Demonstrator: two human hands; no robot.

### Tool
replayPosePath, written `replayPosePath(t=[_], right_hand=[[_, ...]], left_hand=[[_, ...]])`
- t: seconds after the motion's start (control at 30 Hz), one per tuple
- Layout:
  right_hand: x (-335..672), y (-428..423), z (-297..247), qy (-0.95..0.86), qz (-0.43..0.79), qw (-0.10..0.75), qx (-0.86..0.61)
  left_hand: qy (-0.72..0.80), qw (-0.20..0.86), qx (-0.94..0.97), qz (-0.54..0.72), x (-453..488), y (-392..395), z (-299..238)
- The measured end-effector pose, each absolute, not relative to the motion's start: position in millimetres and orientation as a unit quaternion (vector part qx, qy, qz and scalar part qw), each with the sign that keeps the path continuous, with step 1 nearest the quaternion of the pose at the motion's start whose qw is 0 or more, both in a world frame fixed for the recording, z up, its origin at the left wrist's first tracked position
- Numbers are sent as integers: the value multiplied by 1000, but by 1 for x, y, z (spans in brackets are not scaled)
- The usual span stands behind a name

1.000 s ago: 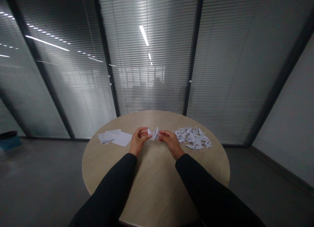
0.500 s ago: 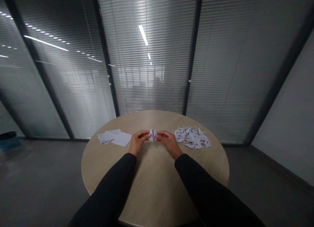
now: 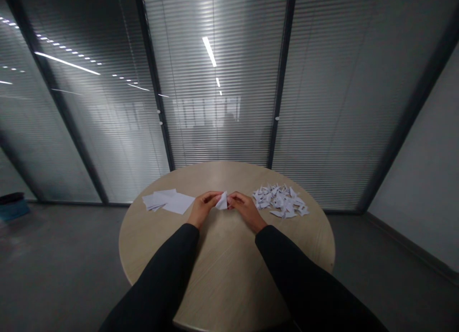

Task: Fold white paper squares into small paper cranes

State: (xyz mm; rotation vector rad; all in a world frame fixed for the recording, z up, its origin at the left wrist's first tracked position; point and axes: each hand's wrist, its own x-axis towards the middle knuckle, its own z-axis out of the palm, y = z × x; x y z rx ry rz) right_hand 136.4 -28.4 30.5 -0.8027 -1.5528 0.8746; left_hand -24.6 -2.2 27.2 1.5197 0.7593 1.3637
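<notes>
A small folded piece of white paper [image 3: 222, 201] is held up over the middle of the round table. From its left side, my left hand [image 3: 203, 206] pinches it between thumb and fingers. My right hand [image 3: 245, 208] grips its right edge with closed fingertips, which partly hide that side. Just left of my left hand lie flat white paper sheets [image 3: 178, 204], some overlapping. Close by my right hand is a heap of small folded white paper pieces [image 3: 281, 201] with pointed ends.
The light wood round table [image 3: 222, 279] is under both forearms. Beyond it stands a glass partition with blinds [image 3: 222, 140] and dark frame posts. A blue bin [image 3: 13, 208] sits on the floor at far left; a pale wall [image 3: 423, 179] rises at right.
The folded paper has gone from spread, with two pointed flaps showing, to a single flatter triangular shape. Both hands have stayed almost in place, with fingers slightly shifted.
</notes>
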Motion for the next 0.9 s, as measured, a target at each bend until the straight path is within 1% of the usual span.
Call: replayPosePath(t=[0.17,0.33,0.53,0.67,0.9], right_hand=[[136,-27,28,-679,367,547,-325],[135,-30,30,-683,368,540,-325],[136,-27,26,-683,370,541,-322],[136,-28,28,-688,349,548,-324],[135,-28,30,-664,377,555,-329]], left_hand=[[312,403,664,548,-25,-3,28],[309,412,664,542,-24,-2,28],[303,382,692,533,-23,-6,32],[295,397,687,533,-23,-7,32],[282,451,662,528,-23,-3,27]])
